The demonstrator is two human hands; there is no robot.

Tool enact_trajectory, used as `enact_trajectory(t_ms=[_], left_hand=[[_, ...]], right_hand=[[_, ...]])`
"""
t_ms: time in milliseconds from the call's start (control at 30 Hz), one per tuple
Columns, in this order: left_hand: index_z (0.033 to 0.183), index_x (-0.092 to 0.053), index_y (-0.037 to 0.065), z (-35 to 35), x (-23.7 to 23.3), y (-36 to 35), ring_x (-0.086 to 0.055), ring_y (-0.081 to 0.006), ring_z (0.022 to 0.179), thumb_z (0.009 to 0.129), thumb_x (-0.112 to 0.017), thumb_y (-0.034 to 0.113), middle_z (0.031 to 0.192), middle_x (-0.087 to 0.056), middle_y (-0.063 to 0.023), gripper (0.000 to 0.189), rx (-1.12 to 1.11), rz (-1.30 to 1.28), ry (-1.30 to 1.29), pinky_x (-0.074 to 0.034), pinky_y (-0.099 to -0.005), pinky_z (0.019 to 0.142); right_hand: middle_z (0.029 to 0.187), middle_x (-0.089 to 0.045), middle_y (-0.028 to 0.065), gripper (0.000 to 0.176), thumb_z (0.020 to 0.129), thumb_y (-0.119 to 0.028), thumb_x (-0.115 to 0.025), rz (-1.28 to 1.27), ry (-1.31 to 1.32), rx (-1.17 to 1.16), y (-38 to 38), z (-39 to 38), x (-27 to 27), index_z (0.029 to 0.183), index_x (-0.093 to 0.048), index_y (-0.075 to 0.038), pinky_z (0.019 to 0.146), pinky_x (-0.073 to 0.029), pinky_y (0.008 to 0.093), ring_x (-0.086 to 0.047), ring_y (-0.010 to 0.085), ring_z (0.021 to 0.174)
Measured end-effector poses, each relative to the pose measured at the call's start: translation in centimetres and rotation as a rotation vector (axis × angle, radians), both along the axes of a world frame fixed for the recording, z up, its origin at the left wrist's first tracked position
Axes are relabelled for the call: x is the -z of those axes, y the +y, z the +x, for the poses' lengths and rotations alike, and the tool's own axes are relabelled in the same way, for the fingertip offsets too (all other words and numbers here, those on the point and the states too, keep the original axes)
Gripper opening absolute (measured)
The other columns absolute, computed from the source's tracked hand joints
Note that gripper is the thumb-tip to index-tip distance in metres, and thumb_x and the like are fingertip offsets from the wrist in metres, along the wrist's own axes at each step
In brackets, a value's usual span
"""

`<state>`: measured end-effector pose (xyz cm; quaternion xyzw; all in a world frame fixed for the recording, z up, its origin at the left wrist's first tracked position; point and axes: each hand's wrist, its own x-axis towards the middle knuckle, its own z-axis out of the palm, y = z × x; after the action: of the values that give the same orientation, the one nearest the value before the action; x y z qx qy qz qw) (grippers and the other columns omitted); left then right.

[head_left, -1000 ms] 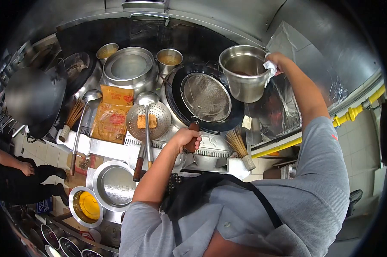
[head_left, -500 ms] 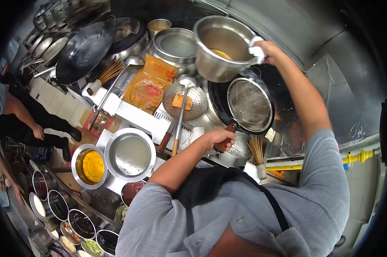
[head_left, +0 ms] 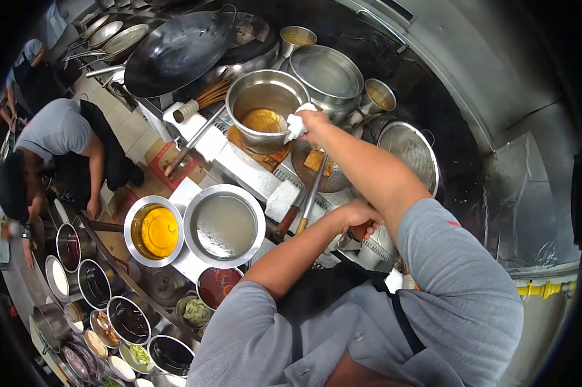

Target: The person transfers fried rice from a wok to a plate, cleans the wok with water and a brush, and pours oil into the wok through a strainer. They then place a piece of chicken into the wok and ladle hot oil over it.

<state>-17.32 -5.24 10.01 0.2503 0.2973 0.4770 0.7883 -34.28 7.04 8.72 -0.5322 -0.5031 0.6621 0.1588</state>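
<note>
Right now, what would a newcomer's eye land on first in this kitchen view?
The steel pot with yellowish liquid, held at top centre by the right hand through a white cloth. Next, the big black wok at upper left, and the left hand gripping the mesh strainer by its handle at centre right. The bowl of yellow liquid at lower left stands out too.

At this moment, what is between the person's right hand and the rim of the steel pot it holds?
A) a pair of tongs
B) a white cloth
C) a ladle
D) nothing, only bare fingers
B: the right hand grips the rim of the pot through a bunched white cloth, and no tool is in that hand.
</note>
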Motion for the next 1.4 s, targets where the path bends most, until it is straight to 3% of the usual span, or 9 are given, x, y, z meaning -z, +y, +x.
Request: enact_trajectory(t_ms=[200, 500, 667, 800, 933, 1067, 1167, 1300, 1400], left_hand=[[0.068, -0.052, 0.001, -4.0, -1.4, -3.5, -0.051, -0.0152, 0.045, 0.075, -0.062, 0.012, 0.055, -0.051, -0.0058, 0.017, -0.054, -0.031, 0.07, -0.044, -0.0312, 0.042], [0.074, -0.05, 0.003, -13.4, -4.8, -15.5, -0.048, -0.0136, 0.047, 0.079, -0.061, 0.015, 0.062, -0.05, -0.0039, 0.017, -0.331, -0.065, 0.016, -0.044, -0.0287, 0.043], [0.086, -0.054, 0.003, -17.7, -1.0, -17.0, -0.048, -0.0131, 0.05, 0.084, -0.056, 0.036, 0.066, -0.052, -0.0042, 0.033, -0.396, -0.128, -0.225, -0.042, -0.0262, 0.044], [0.113, -0.045, -0.007, -15.0, 0.5, -20.3, -0.061, -0.0364, 0.094, 0.081, -0.044, 0.065, 0.1, -0.057, -0.0242, 0.079, -0.698, -0.075, -0.398, -0.053, -0.0467, 0.074], [0.114, -0.047, -0.01, -2.1, 3.6, -24.2, -0.055, -0.0384, 0.105, 0.079, -0.034, 0.073, 0.111, -0.055, -0.0255, 0.091, -0.779, -0.091, -0.691, -0.043, -0.056, 0.087], [0.127, -0.044, -0.001, 11.2, -2.4, -25.6, -0.053, -0.0269, 0.111, 0.087, -0.039, 0.059, 0.122, -0.052, -0.0178, 0.072, -1.076, 0.185, -0.719, -0.041, -0.0389, 0.096], [0.125, -0.044, -0.002, 17.0, -0.4, -26.2, -0.056, -0.0246, 0.106, 0.093, -0.041, 0.014, 0.12, -0.054, -0.0151, 0.036, -1.503, -0.186, -0.293, -0.046, -0.036, 0.091], [0.117, -0.048, 0.001, 22.1, -0.5, -27.9, -0.057, -0.0275, 0.102, 0.092, -0.04, 0.033, 0.11, -0.058, -0.0137, 0.041, -1.753, -0.27, -0.436, -0.045, -0.0441, 0.09], [0.124, -0.042, 0.001, 24.0, -0.4, -27.9, -0.057, -0.0258, 0.102, 0.092, -0.031, 0.052, 0.117, -0.055, -0.013, 0.061, -1.684, -0.287, -0.313, -0.043, -0.0376, 0.091]], right_hand=[[0.092, -0.063, 0.0165, 0.04, 0.085, -0.031, -0.061, 0.418, -0.339, -0.551, -2.8, 4.9, -15.0, 0.101, -0.056, 0.006, 0.065, -0.055, 0.0298, -0.064, 0.0247, 0.08], [0.112, -0.058, 0.0134, 0.039, 0.091, -0.018, -0.049, 0.654, 0.401, -0.19, -3.2, 24.9, -32.9, 0.122, -0.047, 0.006, 0.089, -0.043, 0.0331, -0.056, 0.0189, 0.102], [0.127, -0.048, 0.0137, 0.05, 0.089, -0.027, -0.054, 0.272, 0.45, -0.107, -2.2, 32.7, -25.7, 0.126, -0.042, 0.004, 0.099, -0.036, 0.0364, -0.046, 0.0235, 0.118], [0.127, -0.048, 0.0142, 0.054, 0.087, -0.033, -0.052, -0.018, 0.458, -0.39, -2.0, 35.3, -16.9, 0.126, -0.042, 0.002, 0.098, -0.038, 0.0393, -0.046, 0.0275, 0.118], [0.132, -0.043, 0.0157, 0.07, 0.078, -0.049, -0.051, -0.529, 0.808, -0.857, -7.5, 33.9, -10.4, 0.129, -0.04, -0.001, 0.103, -0.031, 0.0476, -0.039, 0.0339, 0.122], [0.126, -0.049, 0.0146, 0.058, 0.084, -0.037, -0.051, -0.891, 0.537, -1.0, -13.6, 30.8, -5.6, 0.128, -0.042, 0.0, 0.099, -0.036, 0.0478, -0.047, 0.0312, 0.116], [0.116, -0.057, 0.0124, 0.036, 0.086, -0.01, -0.051, -0.619, 0.23, -1.271, -15.8, 30.2, -0.1, 0.121, -0.049, 0.001, 0.094, -0.043, 0.0373, -0.056, 0.0238, 0.106], [0.11, -0.058, 0.009, 0.054, 0.077, -0.025, -0.07, 0.011, 0.355, -1.758, -22.6, 32.9, -0.7, 0.119, -0.05, 0.002, 0.086, -0.044, 0.0292, -0.055, 0.0168, 0.099], [0.128, -0.041, 0.0314, 0.106, 0.061, -0.046, -0.077, 0.67, 0.402, -1.913, -24.6, 37.1, 0.5, 0.133, -0.026, 0.012, 0.096, -0.038, 0.0352, -0.044, 0.0355, 0.119]])
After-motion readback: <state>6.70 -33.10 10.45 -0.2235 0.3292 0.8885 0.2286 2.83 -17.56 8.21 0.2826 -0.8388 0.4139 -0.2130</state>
